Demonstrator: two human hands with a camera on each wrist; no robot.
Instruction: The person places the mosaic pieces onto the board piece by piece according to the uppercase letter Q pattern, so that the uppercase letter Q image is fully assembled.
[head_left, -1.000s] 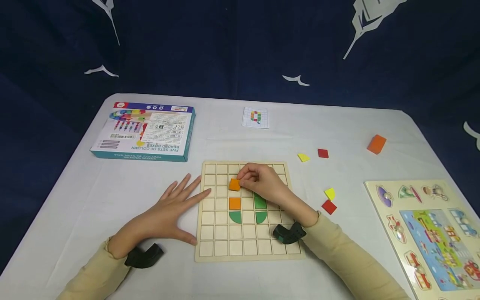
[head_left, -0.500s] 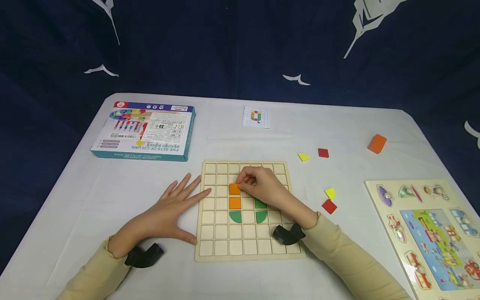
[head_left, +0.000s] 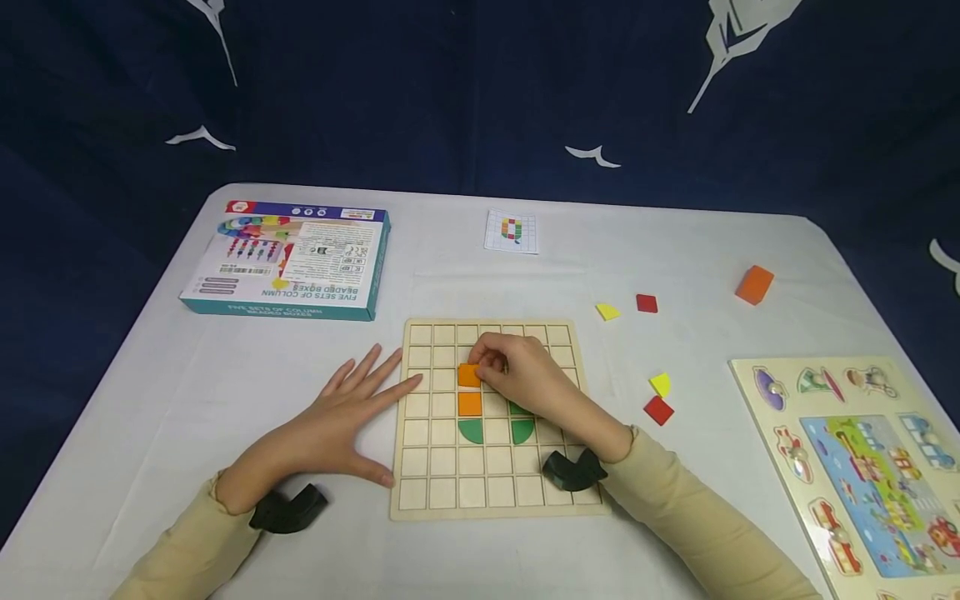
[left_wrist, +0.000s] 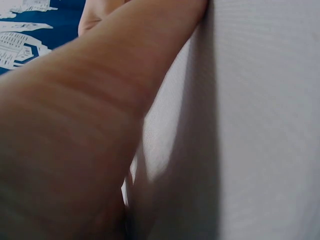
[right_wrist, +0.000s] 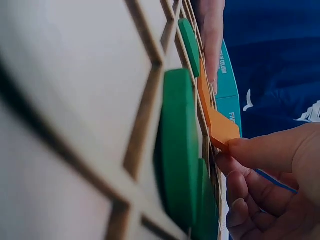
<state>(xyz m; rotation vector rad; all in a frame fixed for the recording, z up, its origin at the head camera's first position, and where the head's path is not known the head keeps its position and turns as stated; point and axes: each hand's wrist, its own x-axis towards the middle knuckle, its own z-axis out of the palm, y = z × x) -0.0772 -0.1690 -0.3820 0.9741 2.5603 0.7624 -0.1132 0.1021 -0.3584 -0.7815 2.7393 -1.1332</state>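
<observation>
My right hand (head_left: 525,372) pinches an orange square tile (head_left: 468,375) between thumb and forefinger, over a cell of the wooden grid board (head_left: 442,492). In the right wrist view the pinched orange tile (right_wrist: 223,129) sits tilted, one edge down at the board. Just below it in the head view, a second orange tile (head_left: 470,404) lies in its cell. A green quarter-circle (head_left: 471,431) lies under that one, and another green quarter-circle (head_left: 522,431) is two columns right. A green tile (head_left: 519,408) is partly hidden by my right hand. My left hand (head_left: 345,425) lies with fingers spread at the board's left edge.
Right of the board lie two red squares (head_left: 658,410) and two yellow quarter-circles (head_left: 660,384). A pattern card (head_left: 512,232) lies at the back, a box (head_left: 288,262) back left. An orange block (head_left: 754,285) and a picture puzzle board (head_left: 765,433) are at right.
My right hand has lowered the orange tile a little toward the near side and turned it nearly in line with its cell. The left hand stays in place.
</observation>
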